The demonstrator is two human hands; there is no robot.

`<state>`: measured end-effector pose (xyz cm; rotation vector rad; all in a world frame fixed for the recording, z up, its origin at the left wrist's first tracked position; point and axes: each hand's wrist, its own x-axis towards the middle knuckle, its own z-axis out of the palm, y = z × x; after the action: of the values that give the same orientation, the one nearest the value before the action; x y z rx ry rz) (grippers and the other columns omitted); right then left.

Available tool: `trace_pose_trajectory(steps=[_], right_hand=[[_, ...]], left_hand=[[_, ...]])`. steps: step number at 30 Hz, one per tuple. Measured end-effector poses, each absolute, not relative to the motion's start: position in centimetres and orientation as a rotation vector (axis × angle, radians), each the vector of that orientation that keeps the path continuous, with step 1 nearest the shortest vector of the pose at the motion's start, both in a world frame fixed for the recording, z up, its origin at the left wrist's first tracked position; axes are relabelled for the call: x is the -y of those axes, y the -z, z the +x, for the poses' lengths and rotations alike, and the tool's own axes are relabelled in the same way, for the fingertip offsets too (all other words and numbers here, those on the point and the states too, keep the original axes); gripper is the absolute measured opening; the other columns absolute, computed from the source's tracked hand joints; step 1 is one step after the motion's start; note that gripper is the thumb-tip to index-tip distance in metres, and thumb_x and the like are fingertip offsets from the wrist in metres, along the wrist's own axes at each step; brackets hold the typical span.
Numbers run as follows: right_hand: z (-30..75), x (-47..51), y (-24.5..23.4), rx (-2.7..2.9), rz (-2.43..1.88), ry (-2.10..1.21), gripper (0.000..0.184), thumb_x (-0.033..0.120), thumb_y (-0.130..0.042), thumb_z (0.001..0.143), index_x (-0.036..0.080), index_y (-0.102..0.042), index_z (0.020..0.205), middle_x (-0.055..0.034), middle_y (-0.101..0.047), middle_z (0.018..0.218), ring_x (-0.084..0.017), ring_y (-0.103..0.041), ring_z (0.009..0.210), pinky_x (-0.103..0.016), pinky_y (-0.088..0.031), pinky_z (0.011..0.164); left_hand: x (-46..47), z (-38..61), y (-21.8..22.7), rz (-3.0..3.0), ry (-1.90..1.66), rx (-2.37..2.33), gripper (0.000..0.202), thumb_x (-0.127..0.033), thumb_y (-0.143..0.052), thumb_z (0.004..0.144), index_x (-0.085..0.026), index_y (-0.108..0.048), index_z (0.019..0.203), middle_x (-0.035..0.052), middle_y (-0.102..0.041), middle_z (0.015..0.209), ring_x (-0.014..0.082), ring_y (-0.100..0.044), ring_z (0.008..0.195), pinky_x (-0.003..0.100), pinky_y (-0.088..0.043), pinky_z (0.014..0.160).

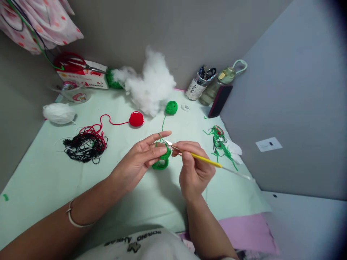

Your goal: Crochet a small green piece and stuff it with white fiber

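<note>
Green crochet work (165, 154) was pinched in our left hand (137, 157) above the middle of the tabletop (238, 196); our right hand (195, 169) gripped a yellow-handled hook (206, 159). We judged a stitch could slip if the green strand (163, 122) slackened. We could not read the lettering on the box (96, 81) by the back-left corner or the pen cup (195, 90) towards the back-right.

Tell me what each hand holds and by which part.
Left hand: small green yarn piece, pinched at its top. Right hand: slim yellow-handled metal hook, held near the handle's front.
</note>
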<state>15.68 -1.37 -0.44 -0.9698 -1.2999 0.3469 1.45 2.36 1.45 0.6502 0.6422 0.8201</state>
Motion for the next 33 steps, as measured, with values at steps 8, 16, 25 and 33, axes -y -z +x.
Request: trace_pose_trajectory(steps=[8, 16, 25, 33], right_hand=[[16.3, 1.5, 0.7, 1.527, -1.122, -0.047, 0.029, 0.012, -0.064, 0.095, 0.032, -0.077, 0.110, -0.0056, -0.076, 0.103, -0.021, -0.072, 0.093, -0.037, -0.060, 0.071], [16.6, 0.9, -0.3, 1.185, -1.018, -0.696, 0.014, 0.030, -0.066, 0.097, 0.024, -0.078, 0.095, -0.0027, -0.074, 0.088, -0.016, -0.067, 0.075, -0.032, -0.057, 0.068], [17.1, 0.3, 0.0, 0.959, -0.943, -0.923, 0.016, 0.034, -0.067, 0.096, 0.022, -0.075, 0.090, -0.0012, -0.074, 0.084, -0.011, -0.066, 0.067, -0.027, -0.057, 0.064], [17.0, 0.7, -0.2, 1.076, -0.996, -0.816, 0.019, 0.036, -0.062, 0.100, 0.021, -0.071, 0.091, -0.0023, -0.074, 0.085, -0.014, -0.068, 0.072, -0.030, -0.059, 0.067]], left_hand=[[-2.3, 1.4, -0.9, 0.550, -0.796, -0.605, 0.030, -0.023, -0.081, 0.086, -0.016, -0.079, 0.115, -0.0043, -0.054, 0.073, 0.0023, -0.032, 0.053, 0.017, -0.041, 0.059], [-2.5, 1.2, -1.5, 0.731, -0.860, -0.663, 0.041, -0.022, -0.082, 0.084, -0.023, -0.077, 0.124, -0.0007, -0.066, 0.081, 0.0103, -0.056, 0.073, 0.021, -0.047, 0.072], [-2.3, 0.6, -0.9, 0.918, -0.818, -0.690, 0.041, -0.029, -0.077, 0.088, -0.027, -0.074, 0.129, 0.0028, -0.067, 0.099, 0.0172, -0.059, 0.091, 0.028, -0.046, 0.081], [-2.4, 0.3, -0.9, 0.972, -0.890, -0.753, 0.034, -0.028, -0.076, 0.088, -0.028, -0.078, 0.122, 0.0028, -0.065, 0.096, 0.0163, -0.058, 0.088, 0.026, -0.048, 0.078]])
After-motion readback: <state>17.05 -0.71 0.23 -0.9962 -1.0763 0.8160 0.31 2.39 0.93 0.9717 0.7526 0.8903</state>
